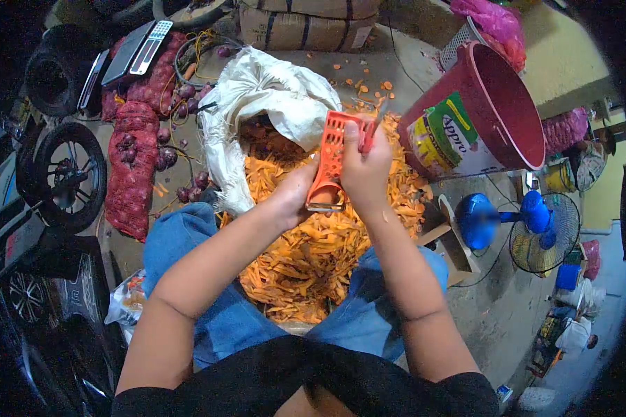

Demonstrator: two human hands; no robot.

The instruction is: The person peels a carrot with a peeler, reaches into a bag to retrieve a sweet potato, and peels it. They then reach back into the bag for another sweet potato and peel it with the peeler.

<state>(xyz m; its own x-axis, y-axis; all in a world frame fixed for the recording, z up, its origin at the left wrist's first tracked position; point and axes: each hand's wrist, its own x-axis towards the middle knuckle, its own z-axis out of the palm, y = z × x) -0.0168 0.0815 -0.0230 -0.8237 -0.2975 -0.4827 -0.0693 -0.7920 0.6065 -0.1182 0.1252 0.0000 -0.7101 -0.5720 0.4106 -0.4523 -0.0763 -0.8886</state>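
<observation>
Both hands are over a heap of orange peelings point(292, 260) between my knees. My right hand point(365, 167) is wrapped round a red perforated plastic tool point(332, 156), thumb on its upper part; a thin blade-like piece shows above that hand. My left hand point(295, 194) is against the tool's left side, its fingers mostly hidden behind it. An orange piece point(325, 197) shows at the tool's lower end, and whether my left hand grips it is hidden. Behind the heap, a white woven sack point(229, 139) lies open with peelings inside.
A large red bucket point(424, 142) stands right of the heap, near a blue fan point(535, 215) and an open cardboard box point(459, 250). Red net bags of onions point(131, 174), a scale point(129, 55) and motorcycle wheels point(66, 177) are at left. Orange slices lie on the floor ahead.
</observation>
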